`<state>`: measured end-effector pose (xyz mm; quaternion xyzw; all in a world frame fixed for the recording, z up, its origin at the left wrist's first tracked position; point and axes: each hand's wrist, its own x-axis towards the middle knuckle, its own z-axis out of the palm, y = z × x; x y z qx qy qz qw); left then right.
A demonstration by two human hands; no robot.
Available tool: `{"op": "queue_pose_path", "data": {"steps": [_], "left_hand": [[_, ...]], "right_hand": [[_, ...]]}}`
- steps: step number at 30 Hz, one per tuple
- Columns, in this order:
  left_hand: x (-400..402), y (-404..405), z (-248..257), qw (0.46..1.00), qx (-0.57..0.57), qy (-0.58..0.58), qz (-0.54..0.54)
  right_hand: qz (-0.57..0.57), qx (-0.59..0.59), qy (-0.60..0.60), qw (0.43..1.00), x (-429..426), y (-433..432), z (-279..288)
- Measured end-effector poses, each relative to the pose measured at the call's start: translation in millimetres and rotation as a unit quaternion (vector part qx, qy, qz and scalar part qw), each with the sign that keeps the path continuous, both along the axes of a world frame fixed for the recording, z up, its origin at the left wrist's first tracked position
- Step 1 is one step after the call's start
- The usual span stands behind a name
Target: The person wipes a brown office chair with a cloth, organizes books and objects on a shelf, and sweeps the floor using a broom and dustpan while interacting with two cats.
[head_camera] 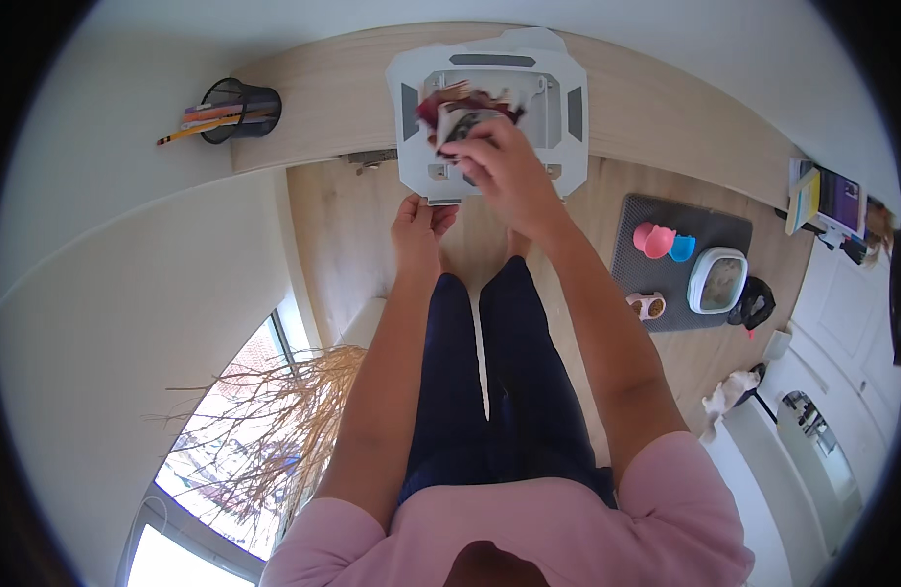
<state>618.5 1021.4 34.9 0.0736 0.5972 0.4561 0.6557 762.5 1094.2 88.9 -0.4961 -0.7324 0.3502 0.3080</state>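
A white laptop stand [573, 73] with grey pads and an open middle sits on the wooden shelf-like desk, its front part jutting past the desk's edge. My left hand [419, 235] is at the stand's front left edge, fingers curled against the lip by a small grey tab [444, 202]. Over the stand's middle, my right hand [505, 158] pinches a bunched cloth [450, 121] of dark red, tan, white and black. Motion blurs the cloth, and it hides part of the stand's left inner side.
A black mesh pen cup [263, 110] lies tipped on the desk [325, 95] at left. Books [839, 198] stand at the far right. On the floor, a grey mat [641, 213] bears pet bowls [654, 240] and a litter box [718, 280]. A cat [729, 392] is at lower right; dry branches [303, 396] spread at left.
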Motion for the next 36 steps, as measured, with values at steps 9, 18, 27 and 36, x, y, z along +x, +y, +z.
{"op": "queue_pose_path", "data": {"steps": [9,18,27,36], "left_hand": [[-8,-10,-7,0.988,0.021,-0.021,0.15],[45,-22,-2,0.991,-0.025,0.002,0.129],[22,-4,-17,0.992,-0.005,0.081,0.098],[23,-1,-20,0.992,0.002,0.054,0.111]], "right_hand": [[0.1,0.002,-0.161,0.982,63,-22,-18],[-0.233,-0.202,-0.06,0.949,187,-36,-41],[-0.234,-0.242,-0.052,0.94,153,-23,-39],[0.04,0.089,-0.01,0.995,31,51,15]]}}
